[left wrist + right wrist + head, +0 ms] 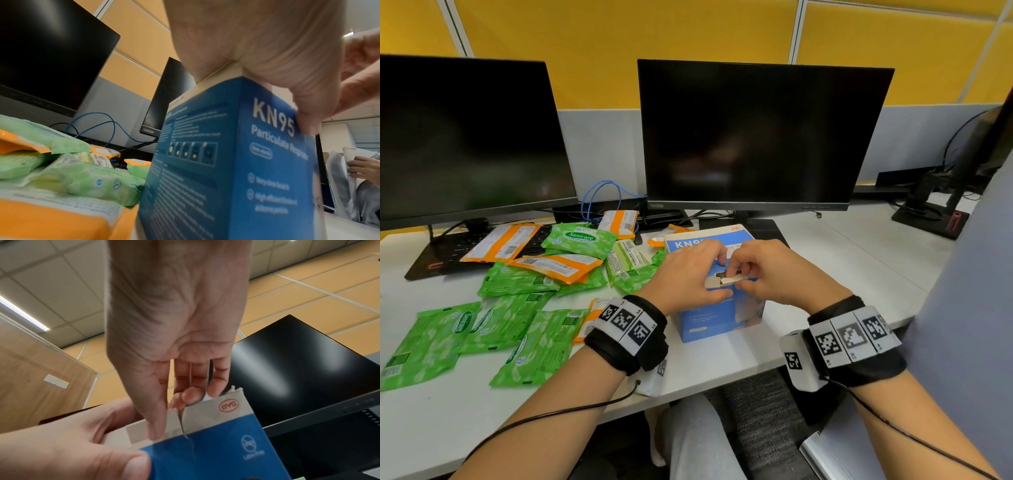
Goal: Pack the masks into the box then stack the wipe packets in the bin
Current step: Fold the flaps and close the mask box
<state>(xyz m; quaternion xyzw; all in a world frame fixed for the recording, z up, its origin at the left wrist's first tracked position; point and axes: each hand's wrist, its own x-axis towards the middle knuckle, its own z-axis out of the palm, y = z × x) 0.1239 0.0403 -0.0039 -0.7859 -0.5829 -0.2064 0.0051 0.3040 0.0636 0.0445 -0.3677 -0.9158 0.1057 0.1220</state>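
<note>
both hands (726, 274) grasp the box (717, 318) flap; only head view shows wipe packets (517, 308).

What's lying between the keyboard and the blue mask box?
Wipe packets, green and orange, lie scattered between the keyboard and the box, some overlapping the keyboard; the head view shows it.

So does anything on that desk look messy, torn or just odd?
Yes. The blue cardboard mask box has a ragged, torn white top flap where the right hand pinches it and the left hand grips the box. The green and orange wipe packets lie scattered, overlapping, some on the black keyboard.
</note>
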